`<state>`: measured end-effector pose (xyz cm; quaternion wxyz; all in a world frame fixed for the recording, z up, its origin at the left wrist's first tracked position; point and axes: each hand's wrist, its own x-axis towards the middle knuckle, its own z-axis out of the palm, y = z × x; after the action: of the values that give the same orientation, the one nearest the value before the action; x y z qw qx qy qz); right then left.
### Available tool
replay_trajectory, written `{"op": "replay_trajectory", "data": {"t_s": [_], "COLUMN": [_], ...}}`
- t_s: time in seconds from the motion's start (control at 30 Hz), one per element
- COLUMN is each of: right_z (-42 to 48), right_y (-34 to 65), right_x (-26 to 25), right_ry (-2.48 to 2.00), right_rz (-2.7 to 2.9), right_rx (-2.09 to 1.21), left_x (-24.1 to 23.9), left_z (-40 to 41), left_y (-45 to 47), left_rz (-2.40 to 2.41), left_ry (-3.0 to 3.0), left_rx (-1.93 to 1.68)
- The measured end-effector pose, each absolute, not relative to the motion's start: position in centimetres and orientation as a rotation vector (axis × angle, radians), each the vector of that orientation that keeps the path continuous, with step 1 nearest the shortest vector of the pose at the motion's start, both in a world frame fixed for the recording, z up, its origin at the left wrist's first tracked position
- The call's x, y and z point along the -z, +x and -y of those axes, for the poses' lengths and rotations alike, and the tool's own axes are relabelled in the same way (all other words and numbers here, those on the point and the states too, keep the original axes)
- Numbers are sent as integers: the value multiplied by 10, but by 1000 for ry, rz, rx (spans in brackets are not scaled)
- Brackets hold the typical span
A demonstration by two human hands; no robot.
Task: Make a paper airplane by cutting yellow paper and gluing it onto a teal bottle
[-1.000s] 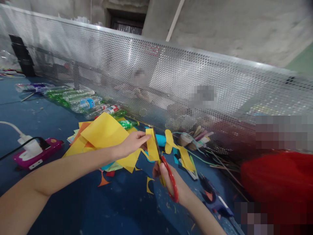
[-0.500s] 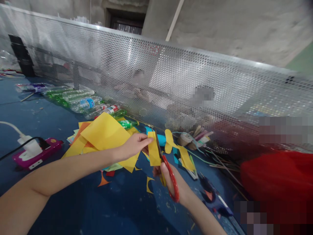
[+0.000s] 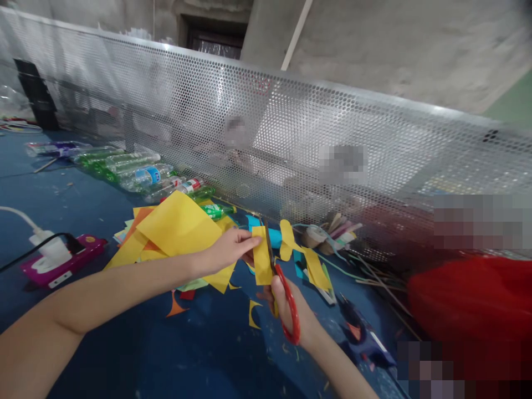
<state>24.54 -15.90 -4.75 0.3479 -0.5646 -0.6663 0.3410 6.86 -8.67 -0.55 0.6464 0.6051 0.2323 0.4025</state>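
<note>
My left hand point(image 3: 235, 249) pinches a small yellow paper strip point(image 3: 261, 266) near its upper end, thumb on the near face. In my right hand point(image 3: 293, 310) is a pair of scissors point(image 3: 292, 313) with red handles, its dark blades pointing up along the strip's right edge. Just beyond the blades lie cut yellow paper pieces point(image 3: 316, 269) and a blue paper piece point(image 3: 274, 238). Below my left wrist spreads a pile of yellow paper sheets point(image 3: 178, 224), with orange and pale sheets under it. A yellow offcut point(image 3: 254, 315) rests on the table near my right hand.
Several plastic bottles point(image 3: 137, 172) lie along a perforated metal screen point(image 3: 187, 94). A purple power strip point(image 3: 62, 263) with plugs is at the left. A blue glue gun point(image 3: 368, 332) lies at the right, near a red cloth-like thing point(image 3: 469, 305). Two people show dimly behind the screen.
The paper strip has shifted slightly down and right. My right hand and the scissors' handles have moved a little left, and the fingers look slightly more extended.
</note>
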Motion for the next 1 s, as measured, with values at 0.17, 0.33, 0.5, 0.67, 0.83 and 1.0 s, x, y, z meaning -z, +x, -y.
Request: {"op": "replay_trajectory", "data": {"t_s": [0.17,0.33,0.5,0.67,0.83,1.0], "right_z": [158,159,159,144,132,132], "right_y": [240,233,225,246,302,330], "right_x": [45,44,46,40,15,16], "right_ry": [-1432,-1444,-1509,-1627,-2169,-2437], "right_rz": [1731,1737,1576,1498,1969,2174], "right_rx": [-910,-903,-967,-813,-251,-48], "left_x": [6,6,8,9,12,25], "left_z": [86,86,83,70,49,30], "left_y": [68,69,67,63,51,40], "left_rz": [-532,-510,-519,-576,-811,-931], "left_ry": [1362,1317,1281,1333,1537,1664], "left_rx": [-924,-892,-877,-844,-859,-889]}}
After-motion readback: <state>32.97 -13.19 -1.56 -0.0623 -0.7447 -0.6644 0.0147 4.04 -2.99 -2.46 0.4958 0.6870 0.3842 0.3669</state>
